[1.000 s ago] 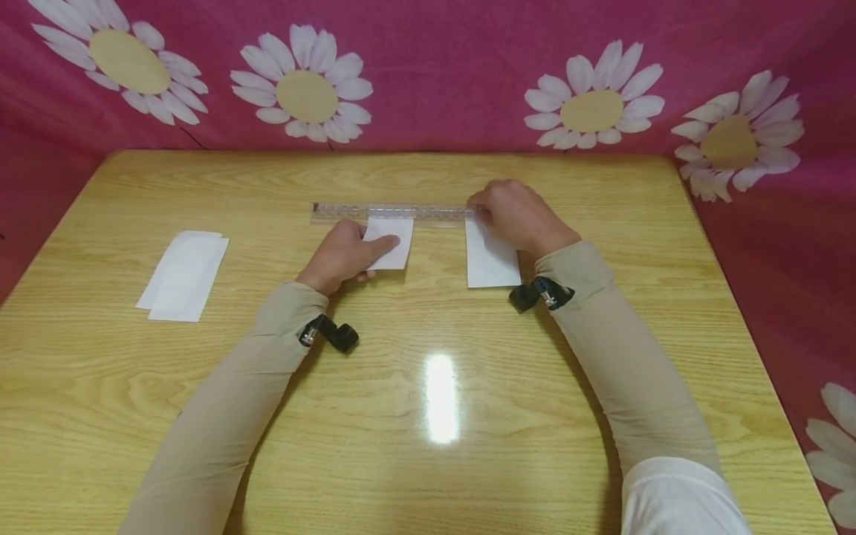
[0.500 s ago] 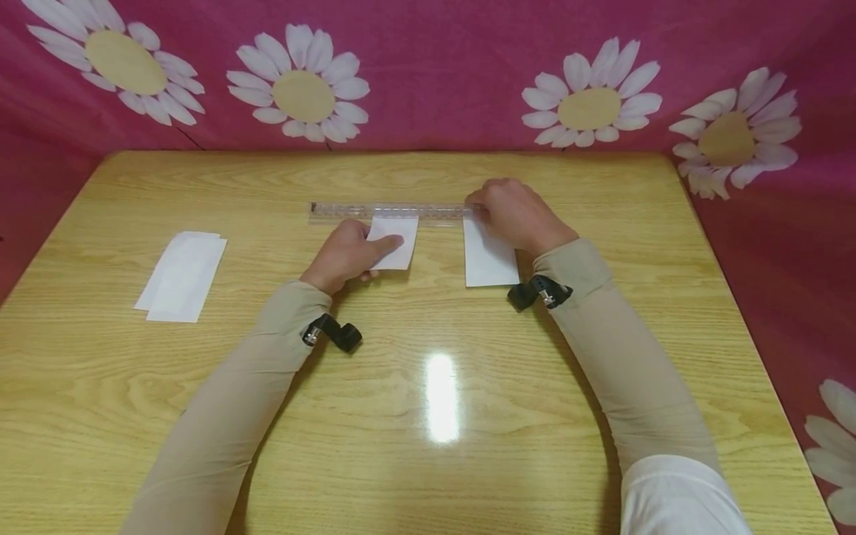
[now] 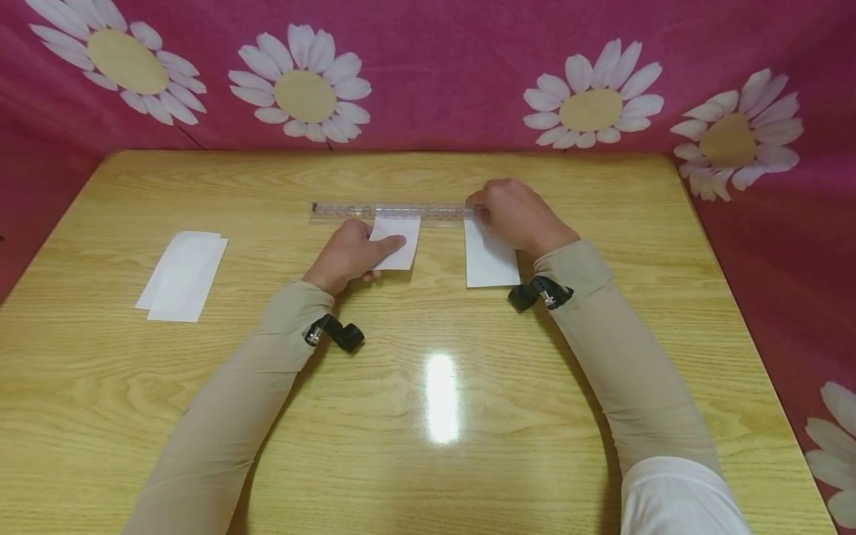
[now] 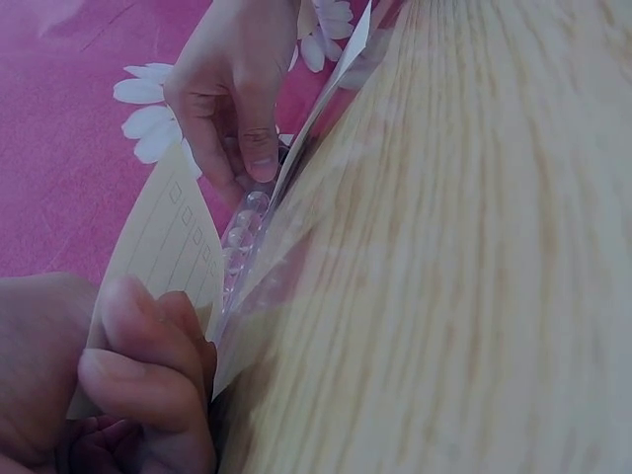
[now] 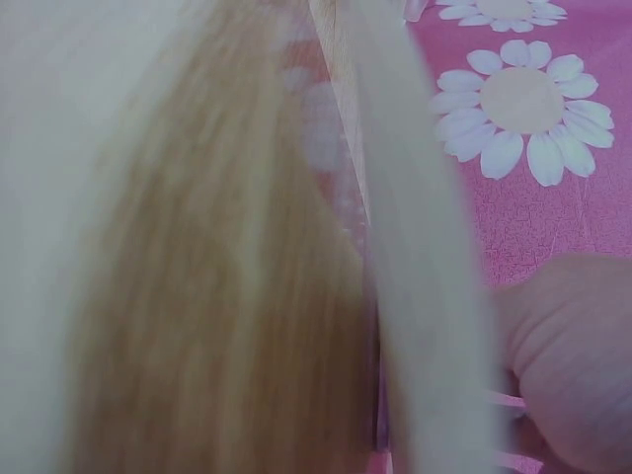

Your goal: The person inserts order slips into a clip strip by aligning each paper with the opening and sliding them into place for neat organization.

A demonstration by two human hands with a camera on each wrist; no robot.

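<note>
In the head view my left hand [image 3: 348, 256] pinches a small white card [image 3: 399, 249], thumb on top and fingers beneath. The left wrist view shows printed lines and small boxes on the underside of this card [image 4: 168, 227]. Its far edge meets a long clear plastic strip [image 3: 435, 213] with a row of clear round bumps. My right hand [image 3: 518, 215] grips the strip's right end with curled fingers; its thumb [image 4: 259, 158] lies on it in the left wrist view. A second white card [image 3: 491, 260] reaches from the strip toward me under the right hand, partly hidden.
Two overlapping white paper pieces [image 3: 183, 279] lie at the left on the wooden table [image 3: 374, 446]. Behind the table hangs a pink cloth [image 3: 441, 74] with large daisies. A black wrist mount [image 3: 542, 293] overlaps the right card's near corner in the head view.
My left hand has slid slightly to the right along the clear strip, carrying its white card. The right hand, the second card and the strip stay where they were.
</note>
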